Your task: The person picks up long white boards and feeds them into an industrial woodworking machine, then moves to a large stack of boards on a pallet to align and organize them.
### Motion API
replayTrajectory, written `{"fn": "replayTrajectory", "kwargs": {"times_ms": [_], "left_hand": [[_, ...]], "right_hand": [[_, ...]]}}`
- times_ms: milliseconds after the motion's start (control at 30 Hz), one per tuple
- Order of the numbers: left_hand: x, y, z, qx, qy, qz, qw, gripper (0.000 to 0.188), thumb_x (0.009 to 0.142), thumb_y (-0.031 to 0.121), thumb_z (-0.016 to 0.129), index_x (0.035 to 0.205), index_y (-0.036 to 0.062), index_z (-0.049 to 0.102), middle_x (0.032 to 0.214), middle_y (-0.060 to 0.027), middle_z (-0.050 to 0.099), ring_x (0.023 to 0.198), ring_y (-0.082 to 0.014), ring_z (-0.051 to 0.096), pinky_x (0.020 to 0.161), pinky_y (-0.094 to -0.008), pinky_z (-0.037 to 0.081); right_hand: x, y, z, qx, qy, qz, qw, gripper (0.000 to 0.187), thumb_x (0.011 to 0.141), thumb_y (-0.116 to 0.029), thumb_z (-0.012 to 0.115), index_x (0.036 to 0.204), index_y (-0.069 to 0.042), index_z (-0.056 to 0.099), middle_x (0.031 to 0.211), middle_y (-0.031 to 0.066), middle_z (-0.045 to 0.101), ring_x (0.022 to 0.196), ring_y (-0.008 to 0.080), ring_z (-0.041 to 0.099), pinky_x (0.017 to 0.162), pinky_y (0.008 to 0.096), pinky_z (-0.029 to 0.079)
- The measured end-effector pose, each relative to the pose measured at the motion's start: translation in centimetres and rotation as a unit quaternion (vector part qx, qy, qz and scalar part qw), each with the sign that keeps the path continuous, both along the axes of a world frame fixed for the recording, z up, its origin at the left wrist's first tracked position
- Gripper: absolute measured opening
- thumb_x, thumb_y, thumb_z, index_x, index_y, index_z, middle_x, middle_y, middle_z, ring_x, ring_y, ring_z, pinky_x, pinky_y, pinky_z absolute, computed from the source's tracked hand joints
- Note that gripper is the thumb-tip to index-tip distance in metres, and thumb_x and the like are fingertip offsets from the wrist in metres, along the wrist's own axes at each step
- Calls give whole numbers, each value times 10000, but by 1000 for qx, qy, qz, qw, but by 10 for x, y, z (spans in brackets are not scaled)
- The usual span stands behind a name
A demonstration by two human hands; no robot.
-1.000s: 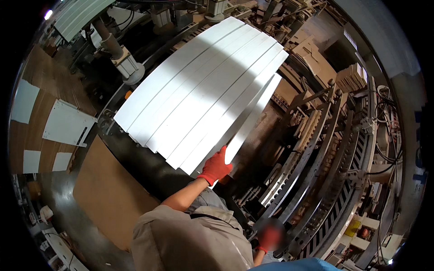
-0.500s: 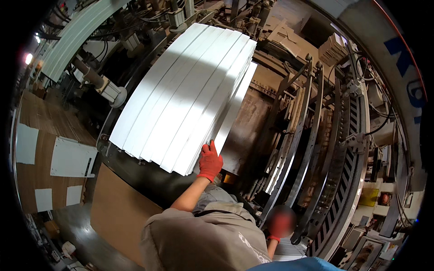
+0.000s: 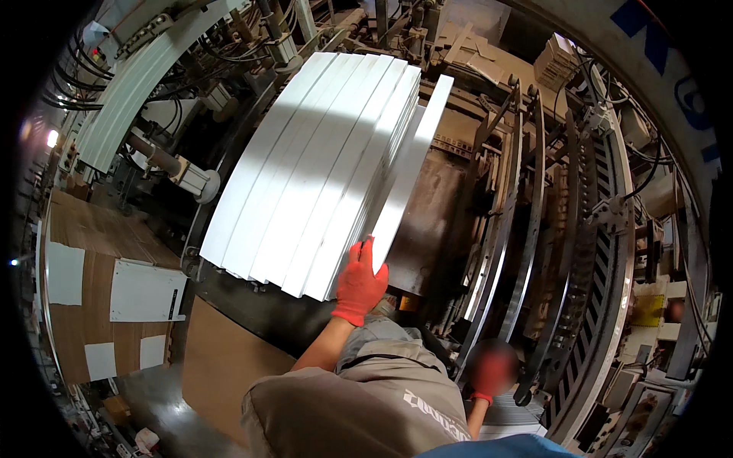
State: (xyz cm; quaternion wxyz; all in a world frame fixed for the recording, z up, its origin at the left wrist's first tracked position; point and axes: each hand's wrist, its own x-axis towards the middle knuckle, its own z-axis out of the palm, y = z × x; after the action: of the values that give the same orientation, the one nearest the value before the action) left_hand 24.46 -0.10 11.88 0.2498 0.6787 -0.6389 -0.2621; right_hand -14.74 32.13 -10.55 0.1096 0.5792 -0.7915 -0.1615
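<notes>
A stack of long white strip-shaped panels (image 3: pixel 305 168) lies ahead of me, its pieces side by side in rows. Along its right side, one single white strip (image 3: pixel 416 164) stands a little apart. My left hand (image 3: pixel 360 286), in a red glove, is closed on the near end of that strip, with the thumb to its right and the fingers beside the stack. My right hand (image 3: pixel 495 372), also red-gloved, is low at the right by the metal rails. Blur covers its fingers, so their state is hidden. More pale strips (image 3: pixel 513 414) lie just below it.
Long metal rails (image 3: pixel 527 252) with a striped edge run along the right. A pneumatic cylinder (image 3: pixel 195 182) juts in at the left of the stack. Wood-grain and white boards (image 3: pixel 145 290) stand lower left, beside a brown sheet (image 3: pixel 225 366). Cardboard pieces (image 3: pixel 489 61) lie at the back.
The single white strip has shifted away from the stack, its far end now further up and right. My left hand has moved slightly along with it. The whole view has shifted a little.
</notes>
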Motion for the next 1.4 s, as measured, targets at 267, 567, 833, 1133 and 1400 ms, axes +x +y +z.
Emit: {"fn": "replayTrajectory", "kwargs": {"times_ms": [267, 567, 833, 1133, 1400], "left_hand": [[26, 3, 15, -55, -35, 45, 997, 596, 812, 188, 637, 1359, 35, 455, 1277, -179, 507, 1054, -350, 608, 829, -422, 527], [46, -5, 21, -63, -132, 75, 986, 585, 802, 199, 663, 1340, 56, 483, 1231, -196, 535, 1165, -376, 506, 981, -483, 408], [54, -18, -16, -97, -383, 86, 914, 662, 842, 404, 648, 1443, 267, 406, 1521, -150, 293, 1334, -359, 342, 1072, -620, 207], [57, -25, -20, -90, -372, 96, 919, 691, 841, 400, 650, 1458, 250, 377, 1483, -175, 322, 1334, -364, 333, 1052, -642, 219], [-8, -40, 34, -215, -175, -73, 958, 732, 823, 359, 676, 1461, 159, 376, 1446, -191, 375, 1318, -372, 351, 1081, -538, 255]], "right_hand": [[33, -36, 54, 27, -58, -56, 996, 489, 958, -296, 515, 1382, -61, 448, 1383, 127, 487, 1277, 260, 468, 1067, 397, 377], [-11, 5, -14, -10, -114, -65, 991, 575, 971, -327, 498, 1458, -67, 337, 1483, 128, 377, 1366, 260, 370, 1127, 394, 309], [-8, 0, -3, -5, -77, -39, 996, 475, 957, -296, 510, 1366, -69, 430, 1368, 129, 464, 1264, 264, 448, 1056, 396, 367], [59, -73, 117, 96, 4, 12, 995, 282, 941, -245, 516, 1155, -75, 585, 1114, 129, 595, 1041, 272, 572, 896, 392, 465], [81, -76, 127, -153, -121, -81, 977, 132, 836, -163, 565, 874, -74, 655, 930, 132, 641, 836, 303, 632, 687, 400, 522]]}}
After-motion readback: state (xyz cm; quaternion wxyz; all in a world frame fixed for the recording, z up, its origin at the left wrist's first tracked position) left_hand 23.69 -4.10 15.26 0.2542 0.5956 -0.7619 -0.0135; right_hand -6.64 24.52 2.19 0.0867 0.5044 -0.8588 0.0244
